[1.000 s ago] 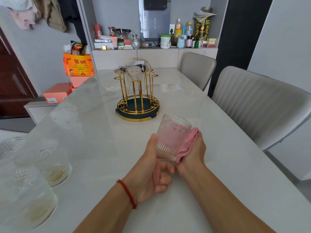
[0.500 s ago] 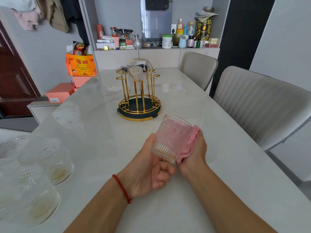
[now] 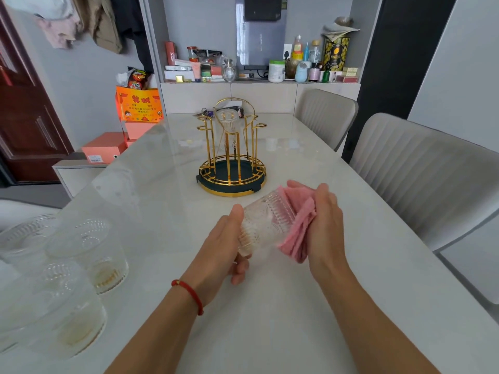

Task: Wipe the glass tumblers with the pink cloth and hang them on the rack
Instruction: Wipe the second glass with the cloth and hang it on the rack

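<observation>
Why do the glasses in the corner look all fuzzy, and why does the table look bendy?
In the head view, the tumblers at the lower left sit close to the wide lens, near the picture's edge, so they smear and stretch; the same lens curves the table edges. The tumbler being wiped between the hands looks sharper, and the glossy tabletop shows pale window-like glare behind the rack.

tumblers [image 3: 266, 221]: about 5, left ones blurred | cloth [image 3: 299, 217]: 1 | rack [image 3: 231, 155]: 1 | chairs [image 3: 421, 168]: 2
</observation>
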{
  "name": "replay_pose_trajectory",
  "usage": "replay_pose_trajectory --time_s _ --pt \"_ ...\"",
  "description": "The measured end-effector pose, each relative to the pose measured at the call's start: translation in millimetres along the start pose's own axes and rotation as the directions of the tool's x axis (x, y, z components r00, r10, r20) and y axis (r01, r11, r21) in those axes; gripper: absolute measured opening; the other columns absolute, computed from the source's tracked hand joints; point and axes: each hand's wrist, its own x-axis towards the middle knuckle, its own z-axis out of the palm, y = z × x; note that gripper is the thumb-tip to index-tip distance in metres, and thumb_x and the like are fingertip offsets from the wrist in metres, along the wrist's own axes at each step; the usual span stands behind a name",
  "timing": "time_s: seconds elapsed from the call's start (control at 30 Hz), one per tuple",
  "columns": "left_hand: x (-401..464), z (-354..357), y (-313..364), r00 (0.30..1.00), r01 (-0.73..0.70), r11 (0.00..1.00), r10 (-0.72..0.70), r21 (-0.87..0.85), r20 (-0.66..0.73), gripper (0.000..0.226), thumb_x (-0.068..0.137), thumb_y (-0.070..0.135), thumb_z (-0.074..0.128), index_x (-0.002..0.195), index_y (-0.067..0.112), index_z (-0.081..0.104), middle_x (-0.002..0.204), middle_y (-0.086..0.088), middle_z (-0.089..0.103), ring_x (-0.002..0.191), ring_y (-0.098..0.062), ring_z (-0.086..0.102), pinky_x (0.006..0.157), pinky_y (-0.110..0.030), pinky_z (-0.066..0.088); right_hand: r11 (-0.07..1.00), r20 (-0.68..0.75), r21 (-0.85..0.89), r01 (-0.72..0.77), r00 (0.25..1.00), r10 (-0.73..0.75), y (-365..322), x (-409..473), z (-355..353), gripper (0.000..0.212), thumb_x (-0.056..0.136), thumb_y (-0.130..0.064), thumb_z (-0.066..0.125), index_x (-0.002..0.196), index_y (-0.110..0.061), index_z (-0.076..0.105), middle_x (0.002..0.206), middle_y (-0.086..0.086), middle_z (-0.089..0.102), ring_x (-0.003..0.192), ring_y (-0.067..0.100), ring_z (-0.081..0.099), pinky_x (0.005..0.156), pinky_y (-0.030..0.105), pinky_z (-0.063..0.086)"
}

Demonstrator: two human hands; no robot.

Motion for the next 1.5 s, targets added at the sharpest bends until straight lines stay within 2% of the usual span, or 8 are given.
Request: replay_pose_trajectory --time_s 0.33,0.57,0.73,0.83,1.03,1.07,1.3,1.5 --pt "7 -15 -5 0.938 -0.032 0.997 0.054 0.070 -0.342 0.053 0.097 0.074 0.025 0.093 0.025 0.048 0.087 -0.008 0.050 0.067 -0.022 0.046 0.057 -0.033 0.040 0.975 0.354 -0.178 0.136 0.933 -0.065 -1 -20 8 0.059 0.096 -0.068 0.035 0.133 -0.031 0.064 0.068 0.000 0.072 0.075 0.016 0.071 0.071 0.023 0.057" --pt "7 -18 -6 0.879 -0.117 0.989 0.146 0.091 -0.453 0.052 0.095 0.073 0.029 0.088 0.025 0.049 0.083 -0.005 0.054 0.071 -0.022 0.049 0.067 -0.041 0.043 0.805 0.418 -0.477 0.353 0.897 -0.145 13 -25 13 0.053 0.076 -0.035 0.073 0.126 -0.039 0.056 0.127 -0.019 0.055 0.117 0.007 0.059 0.092 0.028 0.054" --pt "6 -25 -2 0.884 -0.093 0.985 0.150 0.148 -0.442 0.041 0.101 0.061 0.035 0.086 0.025 0.050 0.078 -0.001 0.051 0.069 -0.019 0.048 0.065 -0.035 0.042 0.955 0.373 -0.287 0.078 0.927 0.037 0 -13 1 0.037 0.092 -0.006 0.044 0.088 -0.026 0.075 0.072 0.008 0.073 0.065 0.016 0.063 0.059 0.022 0.049" --pt "8 -30 3 0.903 -0.058 0.998 0.065 0.031 -0.424 0.038 0.103 0.056 0.037 0.084 0.026 0.051 0.078 -0.002 0.048 0.065 -0.015 0.043 0.056 -0.026 0.037 0.990 0.286 -0.134 -0.040 0.955 0.078 1 -7 -3 0.025 0.086 -0.026 0.054 0.074 -0.019 0.074 0.075 0.008 0.069 0.079 0.026 0.059 0.074 0.037 0.047" --pt "8 -37 4 0.886 -0.059 0.998 0.057 0.010 -0.461 0.043 0.104 0.044 0.042 0.074 0.014 0.046 0.071 -0.015 0.047 0.076 -0.011 0.035 0.058 -0.032 0.049 0.975 0.638 -0.100 -0.198 0.739 0.216 7 -30 9 0.025 0.088 -0.029 0.055 0.086 -0.008 0.068 0.078 0.021 0.059 0.073 0.033 0.051 0.067 0.033 0.045" --pt "8 -38 6 0.897 -0.034 0.999 0.023 -0.017 -0.441 0.044 0.103 0.044 0.043 0.074 0.011 0.045 0.069 -0.018 0.047 0.095 -0.048 0.062 0.061 -0.033 0.053 0.975 0.672 -0.102 -0.196 0.710 0.213 7 -30 8 0.029 0.089 -0.030 0.056 0.086 -0.003 0.066 0.078 0.024 0.059 0.071 0.038 0.051 0.069 0.034 0.046" --pt "3 -34 6 0.962 0.050 0.995 -0.072 -0.089 -0.262 0.044 0.102 0.048 0.045 0.066 0.022 0.041 0.045 0.011 0.031 0.043 -0.010 0.023 0.049 -0.022 0.019 0.810 0.826 -0.388 0.439 0.555 0.095 1 -40 12 0.020 0.095 -0.036 0.067 0.086 -0.023 0.078 0.118 -0.023 0.068 0.120 -0.007 0.056 0.100 0.017 0.042" --pt "2 -32 11 0.953 -0.071 0.995 0.047 -0.068 -0.300 0.045 0.102 0.038 0.052 0.068 0.009 0.057 0.042 0.011 0.047 0.040 -0.003 0.041 0.051 -0.025 0.032 0.959 0.799 -0.278 0.052 0.567 0.201 -7 -55 20 0.046 0.095 -0.042 0.044 0.091 -0.009 0.075 0.079 -0.010 0.075 0.076 0.003 0.071 0.066 0.035 0.061"
